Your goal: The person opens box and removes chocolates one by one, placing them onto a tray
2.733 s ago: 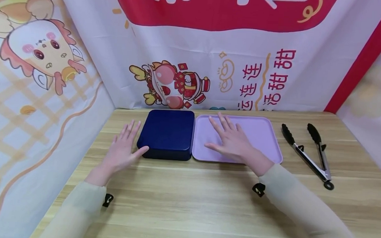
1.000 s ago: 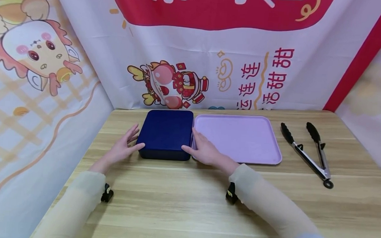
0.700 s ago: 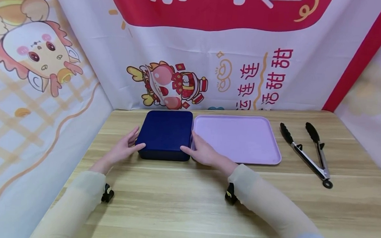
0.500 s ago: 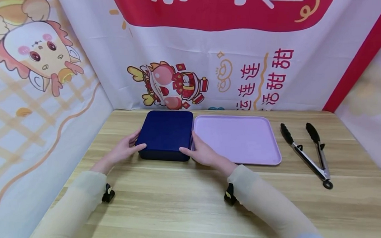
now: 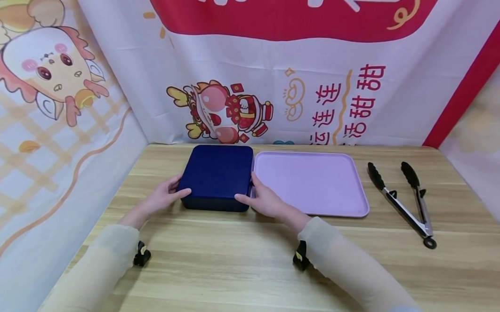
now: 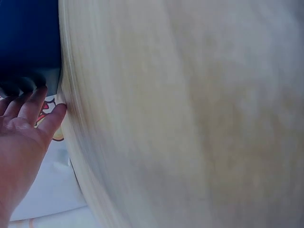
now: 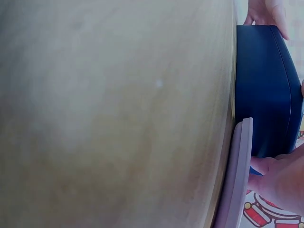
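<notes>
A navy blue square box (image 5: 217,171) sits near the back of the table in the head view. My left hand (image 5: 161,196) grips its left side, thumb on the front top corner. On the opposite side my right hand (image 5: 266,199) grips it, fingers between box and tray and thumb over the front corner. The left wrist view has the left hand's (image 6: 23,126) fingertips against the box wall (image 6: 28,38). In the right wrist view a seam runs along the box (image 7: 263,90), and the right hand's (image 7: 285,178) fingers are partly hidden.
Right of the box lies a flat lilac tray (image 5: 312,183), its rim beside the box. Farther right are black-tipped tongs (image 5: 404,206), spread apart. A printed cloth backdrop (image 5: 152,75) borders the table's back and left.
My right hand has come left from over the tray to the box's right side, and my left hand has closed in on its left side. The box shows no clear movement.
</notes>
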Tool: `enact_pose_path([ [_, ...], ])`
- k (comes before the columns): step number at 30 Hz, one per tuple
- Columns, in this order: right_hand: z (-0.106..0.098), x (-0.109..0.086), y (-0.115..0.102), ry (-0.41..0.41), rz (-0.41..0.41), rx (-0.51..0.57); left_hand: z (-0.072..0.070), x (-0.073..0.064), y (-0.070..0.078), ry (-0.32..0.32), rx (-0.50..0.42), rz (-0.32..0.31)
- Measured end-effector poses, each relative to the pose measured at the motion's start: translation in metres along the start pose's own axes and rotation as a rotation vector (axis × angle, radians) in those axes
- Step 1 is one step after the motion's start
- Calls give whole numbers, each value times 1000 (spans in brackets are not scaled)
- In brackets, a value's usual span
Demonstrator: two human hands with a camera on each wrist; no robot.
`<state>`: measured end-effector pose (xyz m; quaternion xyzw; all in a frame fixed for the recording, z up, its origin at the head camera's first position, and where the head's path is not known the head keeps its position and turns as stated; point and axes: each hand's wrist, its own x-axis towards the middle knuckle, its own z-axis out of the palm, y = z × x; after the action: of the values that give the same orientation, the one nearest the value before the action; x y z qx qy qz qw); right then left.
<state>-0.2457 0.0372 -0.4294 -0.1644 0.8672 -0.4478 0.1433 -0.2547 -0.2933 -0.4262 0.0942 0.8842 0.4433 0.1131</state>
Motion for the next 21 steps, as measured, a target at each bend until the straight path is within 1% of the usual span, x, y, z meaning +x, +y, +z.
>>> enact_pose_path([
  [5,0,0,1,7,6,12,0,0,1,-8,-42,-9],
  [14,1,2,0,7,-11,56,0,0,1,-7,-74,-3],
  [21,1,3,-1,14,-9,57,-1,-1,2,-14,-84,1],
])
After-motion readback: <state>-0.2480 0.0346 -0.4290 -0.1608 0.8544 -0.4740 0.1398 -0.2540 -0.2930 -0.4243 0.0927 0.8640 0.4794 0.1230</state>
